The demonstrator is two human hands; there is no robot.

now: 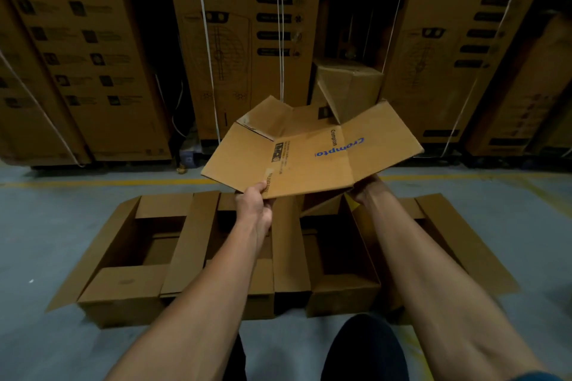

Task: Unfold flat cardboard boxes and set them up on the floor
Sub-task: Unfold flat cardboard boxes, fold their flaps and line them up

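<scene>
The flat cardboard box (312,148) is held in the air, extending toward twelve o'clock from both hands. The left hand (254,199) pinches its near edge; the right hand (365,189) grips underneath, fingers hidden. Opened boxes (130,257) stand on the floor (46,219) at six o'clock.

Flat box (312,155): matt brown corrugated cardboard, blue print. Opened boxes (123,257): same matt cardboard. Floor (46,219): smooth grey concrete.

Bare forearms (216,288); seemingly dark trousers (365,349).

Single head-worn wide view, facing forward and down, near the floor (37,226), stacked cartons (93,56) beyond
</scene>
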